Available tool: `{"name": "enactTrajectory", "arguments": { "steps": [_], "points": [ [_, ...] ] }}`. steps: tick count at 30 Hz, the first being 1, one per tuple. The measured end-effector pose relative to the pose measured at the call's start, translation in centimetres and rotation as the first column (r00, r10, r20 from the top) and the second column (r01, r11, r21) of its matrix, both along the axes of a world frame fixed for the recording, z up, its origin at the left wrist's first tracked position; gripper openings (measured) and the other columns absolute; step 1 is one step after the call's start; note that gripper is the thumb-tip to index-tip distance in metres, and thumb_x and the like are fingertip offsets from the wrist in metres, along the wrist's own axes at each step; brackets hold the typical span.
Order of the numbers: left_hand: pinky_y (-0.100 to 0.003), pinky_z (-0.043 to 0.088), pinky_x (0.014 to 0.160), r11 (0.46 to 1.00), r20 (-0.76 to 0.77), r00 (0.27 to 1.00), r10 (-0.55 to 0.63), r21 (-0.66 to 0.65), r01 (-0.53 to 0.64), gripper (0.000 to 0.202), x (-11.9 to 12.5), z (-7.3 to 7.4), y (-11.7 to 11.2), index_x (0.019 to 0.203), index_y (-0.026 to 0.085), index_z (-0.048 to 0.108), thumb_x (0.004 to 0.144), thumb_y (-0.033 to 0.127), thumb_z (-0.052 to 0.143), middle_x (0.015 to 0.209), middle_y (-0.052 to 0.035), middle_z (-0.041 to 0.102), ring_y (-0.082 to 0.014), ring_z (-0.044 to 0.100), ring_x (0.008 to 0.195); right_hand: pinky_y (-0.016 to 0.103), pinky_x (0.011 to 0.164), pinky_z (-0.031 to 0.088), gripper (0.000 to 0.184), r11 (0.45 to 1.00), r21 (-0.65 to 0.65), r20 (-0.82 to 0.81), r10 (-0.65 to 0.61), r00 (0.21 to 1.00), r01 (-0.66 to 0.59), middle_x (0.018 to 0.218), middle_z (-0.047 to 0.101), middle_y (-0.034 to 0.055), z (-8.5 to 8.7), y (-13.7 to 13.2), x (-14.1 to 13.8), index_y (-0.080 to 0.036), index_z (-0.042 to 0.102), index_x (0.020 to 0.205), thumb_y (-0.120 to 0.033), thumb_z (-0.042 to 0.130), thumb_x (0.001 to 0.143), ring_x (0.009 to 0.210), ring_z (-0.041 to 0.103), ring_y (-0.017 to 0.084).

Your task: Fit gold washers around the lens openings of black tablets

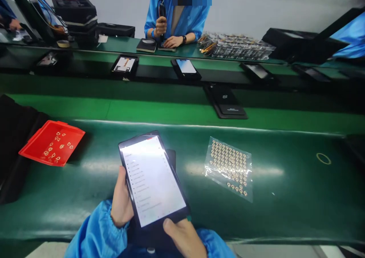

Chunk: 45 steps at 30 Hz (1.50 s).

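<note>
Your left hand wraps one edge of a lit smartphone and your right hand grips its lower end, holding it over the green mat. A red tray lies left, a clear plastic sheet of gold rings right. Beyond, phones line a green bench, before a co-worker in blue.

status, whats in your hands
Left hand, right hand both on lit smartphone, screen up. Red tray of gold rings off left, plastic bag of gold rings off right, neither touching it.
</note>
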State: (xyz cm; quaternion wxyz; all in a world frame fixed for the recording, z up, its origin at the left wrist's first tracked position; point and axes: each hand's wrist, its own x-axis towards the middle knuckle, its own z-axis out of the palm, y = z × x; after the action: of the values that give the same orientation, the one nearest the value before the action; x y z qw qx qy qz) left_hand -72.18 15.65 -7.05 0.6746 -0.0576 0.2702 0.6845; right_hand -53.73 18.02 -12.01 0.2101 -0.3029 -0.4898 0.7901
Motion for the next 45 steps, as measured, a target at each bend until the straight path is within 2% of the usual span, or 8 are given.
{"name": "enactTrajectory", "arguments": {
  "steps": [5,8,12,19,25,29,41,45],
  "points": [
    [-0.041,0.037,0.110,0.967,0.072,0.982,-0.173,0.200,0.156,0.057,-2.2,-2.1,-0.9,0.121,0.018,0.067,0.096,0.055,0.032,0.121,-0.0086,0.067,-0.0295,0.061,0.115,0.047,0.100,0.048,0.053,0.871,0.491,0.064,-0.055,0.996,0.017,0.142,0.050,0.0105,4.1,7.3,1.4,-0.031,0.045,0.141,-0.056,0.048,0.094,0.129,0.049,0.028],
    [-0.041,0.033,0.112,0.947,0.099,0.957,-0.274,0.202,0.251,0.053,-2.7,-2.8,-0.8,0.121,0.019,0.066,0.095,0.054,0.037,0.119,-0.0081,0.068,-0.0296,0.060,0.117,0.052,0.111,0.034,0.047,0.462,0.874,0.238,-0.128,0.963,-0.154,0.154,0.031,0.0112,6.3,11.0,-0.9,-0.027,0.041,0.144,-0.041,0.045,0.099,0.141,0.029,0.029],
    [-0.043,0.030,0.114,0.940,0.115,0.939,-0.325,0.150,0.308,0.052,-2.2,-3.0,-0.5,0.120,0.019,0.067,0.094,0.056,0.041,0.115,-0.0082,0.070,-0.0300,0.060,0.117,0.064,0.109,0.025,0.056,0.036,0.911,0.410,-0.175,0.895,-0.410,0.156,0.021,0.0206,6.8,13.3,-5.8,-0.016,0.047,0.140,-0.050,0.048,0.096,0.143,0.018,0.038],
    [-0.048,0.027,0.115,0.926,0.098,0.921,-0.376,0.072,0.371,0.065,-1.4,-2.4,0.0,0.128,0.018,0.060,0.083,0.065,0.054,0.121,-0.0118,0.067,-0.0333,0.054,0.124,0.069,0.106,0.025,0.053,-0.185,0.880,0.441,-0.023,0.897,-0.438,0.154,0.027,0.0184,4.9,10.6,-3.5,-0.020,0.052,0.134,-0.056,0.042,0.096,0.143,0.018,0.041],
    [-0.045,0.028,0.115,0.947,0.154,0.940,-0.305,-0.057,0.317,0.058,-1.7,-3.0,-0.3,0.118,0.019,0.067,0.081,0.063,0.059,0.116,-0.0089,0.070,-0.0315,0.056,0.121,0.053,0.107,0.036,0.037,0.070,0.959,0.279,-0.038,0.959,-0.276,0.150,0.035,0.0132,4.4,7.6,1.7,-0.018,0.053,0.129,-0.037,0.042,0.100,0.136,0.036,0.033],
    [-0.047,0.027,0.115,0.942,0.181,0.931,-0.316,-0.059,0.331,0.060,-1.9,-3.2,-0.4,0.120,0.019,0.066,0.082,0.064,0.057,0.116,-0.0092,0.070,-0.0323,0.056,0.122,0.061,0.105,0.036,0.081,0.247,0.911,0.375,-0.159,0.913,-0.331,0.154,0.023,0.0208,3.0,5.7,2.2,-0.016,0.017,0.153,-0.056,0.053,0.092,0.139,0.028,0.039],
    [-0.051,0.023,0.117,0.944,0.149,0.937,-0.316,-0.051,0.326,0.062,-2.1,-2.8,-0.1,0.128,0.018,0.060,0.085,0.063,0.052,0.128,-0.0102,0.063,-0.0349,0.045,0.132,0.059,0.111,0.028,0.067,0.236,0.953,0.277,-0.438,0.855,-0.188,0.155,0.026,0.0095,2.3,7.0,-1.5,-0.029,0.015,0.153,-0.017,0.047,0.095,0.141,0.027,0.032],
    [-0.048,0.021,0.119,0.956,0.155,0.947,-0.280,-0.048,0.290,0.054,-2.2,-2.8,-0.2,0.121,0.020,0.065,0.092,0.059,0.044,0.124,-0.0082,0.065,-0.0315,0.043,0.134,0.056,0.110,0.034,0.064,0.338,0.929,0.280,-0.373,0.885,-0.152,0.153,0.030,0.0093,2.7,6.6,-0.7,-0.028,0.022,0.151,-0.016,0.048,0.094,0.140,0.030,0.031]
  ]
}}
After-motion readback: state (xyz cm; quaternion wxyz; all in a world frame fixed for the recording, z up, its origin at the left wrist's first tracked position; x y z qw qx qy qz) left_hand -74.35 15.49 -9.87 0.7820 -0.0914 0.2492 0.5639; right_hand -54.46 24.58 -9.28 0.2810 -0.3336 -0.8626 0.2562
